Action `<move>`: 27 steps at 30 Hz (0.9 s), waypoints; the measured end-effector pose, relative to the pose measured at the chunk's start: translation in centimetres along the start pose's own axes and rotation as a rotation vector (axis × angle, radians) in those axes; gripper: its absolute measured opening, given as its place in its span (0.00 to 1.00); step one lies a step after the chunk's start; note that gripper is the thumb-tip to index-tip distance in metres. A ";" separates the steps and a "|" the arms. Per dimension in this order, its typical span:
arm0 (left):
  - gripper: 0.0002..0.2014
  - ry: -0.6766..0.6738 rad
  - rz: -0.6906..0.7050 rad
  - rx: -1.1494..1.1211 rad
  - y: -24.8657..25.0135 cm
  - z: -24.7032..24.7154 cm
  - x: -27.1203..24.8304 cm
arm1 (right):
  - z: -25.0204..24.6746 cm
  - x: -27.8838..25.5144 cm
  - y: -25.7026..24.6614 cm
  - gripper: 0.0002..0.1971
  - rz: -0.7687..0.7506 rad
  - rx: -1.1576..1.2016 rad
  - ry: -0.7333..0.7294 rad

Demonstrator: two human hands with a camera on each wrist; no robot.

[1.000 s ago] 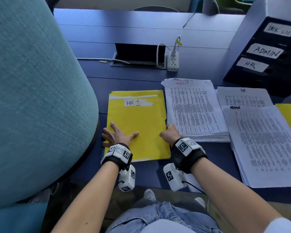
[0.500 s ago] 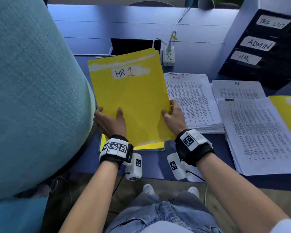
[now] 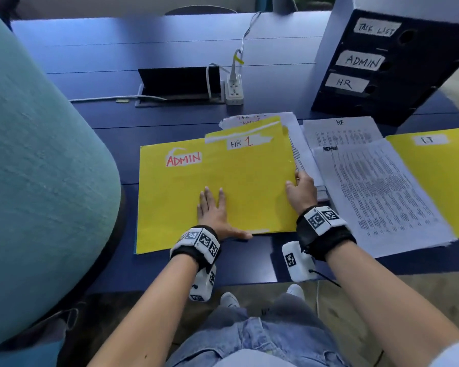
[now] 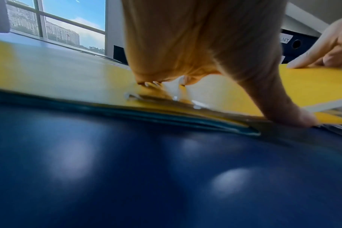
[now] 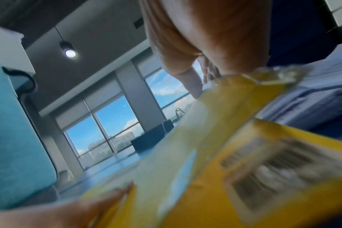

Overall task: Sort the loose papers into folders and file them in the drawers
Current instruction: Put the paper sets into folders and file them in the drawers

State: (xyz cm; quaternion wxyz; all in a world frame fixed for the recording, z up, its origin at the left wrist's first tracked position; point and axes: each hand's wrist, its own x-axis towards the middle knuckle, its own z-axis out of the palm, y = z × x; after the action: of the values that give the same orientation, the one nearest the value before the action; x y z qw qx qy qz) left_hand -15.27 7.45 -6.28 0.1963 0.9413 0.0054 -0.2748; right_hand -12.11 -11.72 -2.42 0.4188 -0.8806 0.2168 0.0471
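Left fingers laid straight and slightly spread, pressed flat on the HR 1 folder, thumb stretched out along its near edge at the counter. Left hand seen from the left wrist view with the palm arched above the yellow cover and the thumb tip down at the folder's edge. Right fingers curled over the right edge of the same folder, pinching it; right hand set at that edge, the edge lifted a little in the left wrist view. HR 1 folder lying partly on the ADMIN folder, overlapping its right part, and partly over the task-list paper stack behind and to the right. Further right, a sheet headed HR and an ADMIN paper stack, the latter resting on another yellow folder. Drawer unit at the far right, labelled TASK LIST, ADMIN, HR. Power strip with a plugged cable at the counter's middle. Teal chair back at the left.
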 end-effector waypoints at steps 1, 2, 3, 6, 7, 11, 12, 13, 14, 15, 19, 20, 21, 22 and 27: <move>0.69 -0.012 -0.006 0.018 0.0 0.0 0.0 | -0.1 0.0 -0.4 0.17 -0.012 0.015 -0.008; 0.69 -0.014 -0.008 0.015 0.0 0.0 0.0 | -0.4 0.0 -0.9 0.17 -0.031 0.042 -0.020; 0.69 -0.008 -0.005 0.001 0.0 -0.1 0.0 | -0.6 -0.1 -1.5 0.17 -0.056 0.075 -0.032; 0.68 0.016 0.021 -0.034 -0.1 -0.3 -0.3 | -1.8 -0.9 -4.2 0.17 -0.123 0.222 -0.093; 0.68 0.023 0.027 -0.043 -0.2 -0.3 -0.5 | -2.2 -1.4 -5.1 0.16 -0.144 0.283 -0.124; 0.51 0.153 0.087 -0.219 -0.7 -0.3 -1.4 | -3.2 -3.5 -8.3 0.12 -0.107 0.613 -0.359; 0.41 0.241 0.088 -0.319 -0.8 -0.5 -1.6 | -3.1 -3.8 -8.6 0.13 -0.083 0.673 -0.427; 0.30 0.351 0.051 -0.420 -0.9 -0.7 -1.9 | -2.8 -3.9 -8.8 0.15 -0.065 0.682 -0.475; 0.22 0.455 -0.028 -0.496 -0.9 -0.9 -2.2 | -2.3 -3.9 -8.9 0.17 -0.061 0.658 -0.502; 0.19 0.529 -0.130 -0.551 -0.9 -1.2 -2.5 | -1.6 -3.9 -8.7 0.18 -0.067 0.598 -0.511; 0.28 0.550 -0.488 -0.833 -1.1 -1.1 -3.0 | 1.9 -2.6 -6.7 0.18 -0.167 0.196 -0.479; 0.31 0.545 -0.531 -0.901 -1.2 -1.0 -2.8 | 2.9 -2.0 -5.8 0.20 -0.183 0.052 -0.466; 0.32 0.553 -0.558 -0.950 -1.4 -0.9 -2.7 | 3.7 -1.5 -4.9 0.22 -0.172 -0.103 -0.460; 0.33 0.571 -0.579 -0.998 -1.5 -0.9 -2.6 | 4.6 -1.0 -3.8 0.24 -0.159 -0.252 -0.445; 0.35 0.643 -0.706 -1.241 -1.7 -1.1 -2.7 | 5.7 -1.5 -1.3 0.32 -0.100 -0.556 -0.459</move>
State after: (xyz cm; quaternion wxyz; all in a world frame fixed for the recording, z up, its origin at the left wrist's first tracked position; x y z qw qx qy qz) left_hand -17.21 9.67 -4.62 0.5765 0.6352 0.5137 0.0184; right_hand -12.34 -6.14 -4.81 0.2029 -0.9368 0.0529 0.2800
